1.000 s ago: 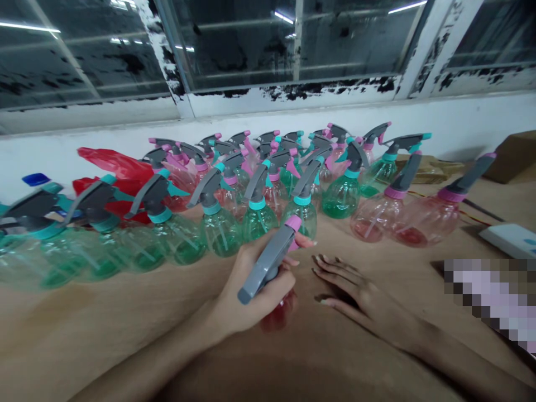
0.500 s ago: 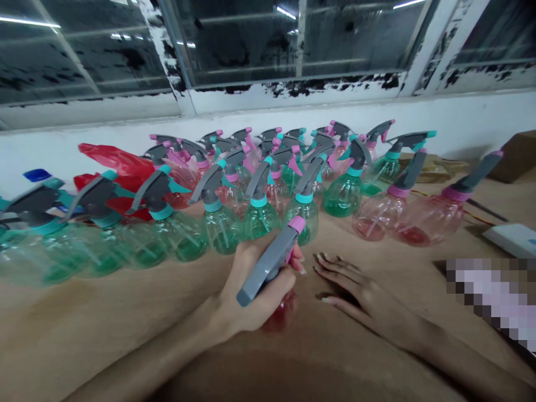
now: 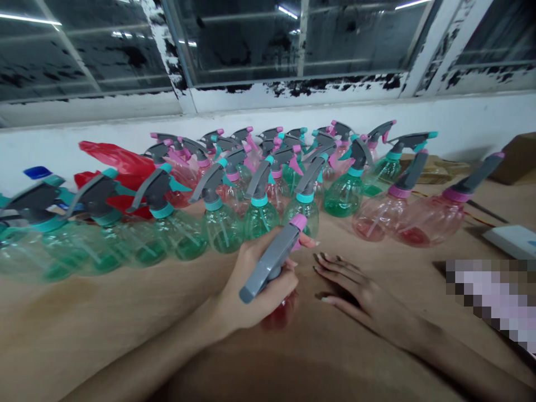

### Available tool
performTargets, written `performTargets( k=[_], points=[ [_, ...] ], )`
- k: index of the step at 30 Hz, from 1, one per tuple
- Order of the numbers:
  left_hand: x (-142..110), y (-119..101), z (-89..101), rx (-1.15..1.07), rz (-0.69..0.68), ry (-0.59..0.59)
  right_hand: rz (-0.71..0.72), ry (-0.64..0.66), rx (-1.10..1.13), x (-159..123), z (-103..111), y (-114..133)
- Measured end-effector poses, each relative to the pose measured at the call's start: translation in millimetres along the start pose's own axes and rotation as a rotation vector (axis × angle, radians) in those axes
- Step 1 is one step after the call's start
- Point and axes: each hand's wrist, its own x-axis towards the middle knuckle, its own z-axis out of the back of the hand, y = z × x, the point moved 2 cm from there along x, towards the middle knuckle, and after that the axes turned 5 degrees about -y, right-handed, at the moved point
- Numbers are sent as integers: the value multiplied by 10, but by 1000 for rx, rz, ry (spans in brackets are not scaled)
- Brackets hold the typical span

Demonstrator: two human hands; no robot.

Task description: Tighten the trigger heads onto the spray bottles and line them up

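Observation:
My left hand (image 3: pixel 255 285) is wrapped round the neck of a pink spray bottle (image 3: pixel 281 312) standing on the table. Its grey spray head with a pink nozzle points away from me and to the right. One finger is stretched forward by the pink trigger, which is partly hidden. My right hand (image 3: pixel 355 293) lies flat on the tabletop, fingers spread, just right of the bottle and holding nothing. Beyond my left hand stands a row of green spray bottles (image 3: pixel 224 231) with turquoise collars, each with a little liquid. Two pink spray bottles (image 3: pixel 427 223) are beyond my right hand.
More pink and green bottles crowd the back by the white wall (image 3: pixel 481 120). A red plastic bag (image 3: pixel 121 159) lies behind the left row. At the right are a cardboard box (image 3: pixel 519 159), a white box (image 3: pixel 513 240) and thin wires. The wooden table (image 3: pixel 138 324) carries everything.
The finger by the trigger curled in half a second ago and is stretched forward again now. The held bottle stays in place, and my right hand has not moved.

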Motion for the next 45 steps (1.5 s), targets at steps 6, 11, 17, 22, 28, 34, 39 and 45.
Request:
performTargets(
  k=[6,11,17,22,28,34,39,45],
  points=[
    [-5,4,-9,-12,0,-6,-8,-4,9,4,2,9],
    [-2,14,-10,18,11,-9,-10,6,8,4,9,11],
    [-3,10,-5,41,19,10,-14,8,30,4,13,10],
    [-12,14,-17,41,-4,-22,4,-11,14,-2,5,1],
    [-21,35,-43,16,-29,-68,-5,1,1,-2,1,-4],
    [-15,24,-36,-14,-43,-69,3,18,-12,0,15,12],
    [-17,18,-34,2,-49,-62,1,-7,-2,1,18,10],
    [-15,17,-37,-8,-44,-72,-14,5,4,7,18,16]
  ],
)
